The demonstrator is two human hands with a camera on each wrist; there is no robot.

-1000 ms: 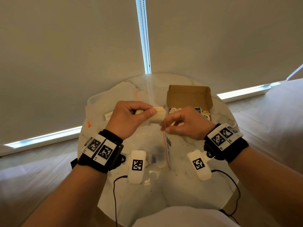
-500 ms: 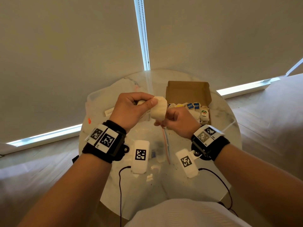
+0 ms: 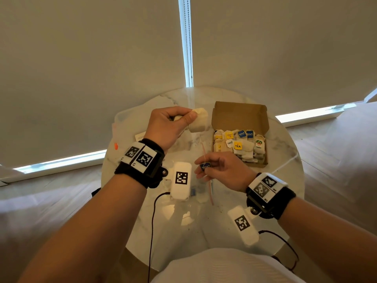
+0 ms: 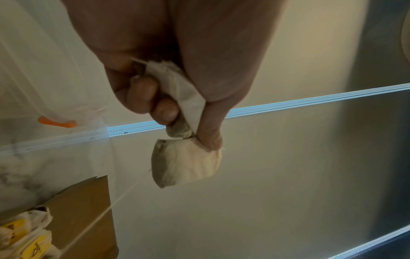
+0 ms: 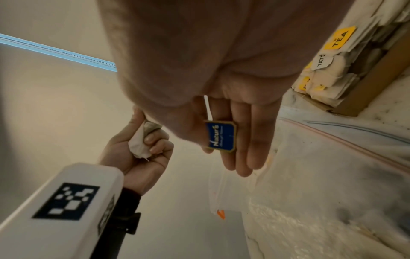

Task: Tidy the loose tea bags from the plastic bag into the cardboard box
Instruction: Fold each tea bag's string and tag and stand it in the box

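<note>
Left hand: the left hand (image 3: pixel 167 127) is raised above the far part of the round white marble table (image 3: pixel 285 180); thumb and curled fingers are clamped on a beige paper tea bag (image 3: pixel 199 123), and in the left wrist view a second crumpled bag seems to sit deeper in the palm.
Right hand: the right hand (image 3: pixel 222 170) is lower and nearer to the body; thumb and fingers pinch the small dark blue paper tag (image 3: pixel 205 166), so this hand is closed on the tag.
String: a thin white string (image 4: pixel 106 212) runs between the bag and the tag, stretched almost straight.
Key relation: the tea bag hangs just left of the open brown cardboard box (image 3: pixel 240 117), and its long axis is close to vertical. The box lies to the right of both hands. The right hand is nearer to the box's front edge, the left hand is level with its open lid.
Box contents: many tea bags with yellow, blue and white tags stand packed in rows; it looks nearly full.
Plastic bag: the clear plastic zip bag (image 5: pixel 332 175) lies flat on the table under the hands; a few bags seem to remain inside, but they are blurred.
Judgement: the next move probably carries bag and tag together to the right, into the box.
</note>
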